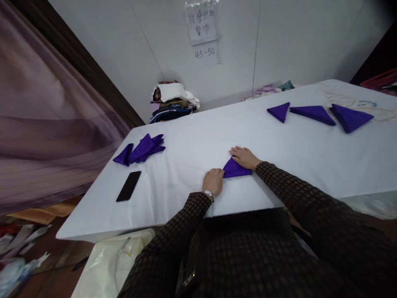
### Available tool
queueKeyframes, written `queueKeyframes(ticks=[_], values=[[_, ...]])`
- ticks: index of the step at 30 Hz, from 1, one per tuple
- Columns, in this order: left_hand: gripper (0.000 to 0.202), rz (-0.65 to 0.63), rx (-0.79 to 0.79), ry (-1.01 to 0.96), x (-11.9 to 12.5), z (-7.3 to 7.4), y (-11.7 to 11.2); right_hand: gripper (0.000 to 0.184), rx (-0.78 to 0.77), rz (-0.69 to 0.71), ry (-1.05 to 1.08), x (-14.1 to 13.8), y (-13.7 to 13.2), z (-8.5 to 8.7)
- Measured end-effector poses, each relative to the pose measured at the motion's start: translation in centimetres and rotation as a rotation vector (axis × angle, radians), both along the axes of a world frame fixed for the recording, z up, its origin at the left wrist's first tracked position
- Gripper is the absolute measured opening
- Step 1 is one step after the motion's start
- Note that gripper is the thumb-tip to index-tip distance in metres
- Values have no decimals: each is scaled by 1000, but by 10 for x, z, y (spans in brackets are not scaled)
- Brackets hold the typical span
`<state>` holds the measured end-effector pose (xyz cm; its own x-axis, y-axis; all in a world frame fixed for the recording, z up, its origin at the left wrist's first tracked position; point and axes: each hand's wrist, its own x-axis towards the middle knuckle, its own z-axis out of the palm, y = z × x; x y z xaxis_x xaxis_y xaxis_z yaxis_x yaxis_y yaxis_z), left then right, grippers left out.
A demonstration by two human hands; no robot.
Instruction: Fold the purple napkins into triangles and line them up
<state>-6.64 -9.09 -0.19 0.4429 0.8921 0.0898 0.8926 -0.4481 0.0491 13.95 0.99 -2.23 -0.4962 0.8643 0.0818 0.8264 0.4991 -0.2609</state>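
Observation:
A purple cloth napkin (236, 169), folded to a triangle, lies on the white-covered table in front of me. My left hand (213, 181), with a silver bracelet at the wrist, has its fingers curled down on the napkin's left corner; the fingertips are partly hidden. Flat across the upper right side of the same napkin rests my right hand (244, 157), its fingers stretched out toward the left.
Folded purple napkins (350, 118) lie at the table's back right. A loose purple bunch (144, 149) is at the left, above a black phone (128, 186). Stacked clothes (173, 101) stand behind the table (186, 207). Handwritten paper (202, 25) hangs on the wall.

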Motion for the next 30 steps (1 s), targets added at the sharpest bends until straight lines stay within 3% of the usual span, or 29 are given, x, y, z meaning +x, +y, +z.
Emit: queueKeyframes(ticks=[4,9,11,15,17,21,26,30], values=[[35,20,-33,-90,-4,0,1,49,-23,7,29,4,2,0],[31,89,-122,-488,-18,7,16,52,-128,64,116,14,-2,8],[25,184,-213,-640,-24,13,26,52,-165,71,152,18,-5,11],[13,483,-548,-992,-36,21,43,52,-209,88,212,25,-12,12],[12,553,-648,-1104,-40,22,47,51,-227,117,228,26,-13,11],[11,588,-725,-1175,-43,22,51,59,-202,165,228,23,-15,10],[12,583,-768,-1259,-44,30,52,38,-221,36,460,18,-16,23],[17,507,-656,-1061,-42,33,59,33,-365,-82,633,24,-11,36]])
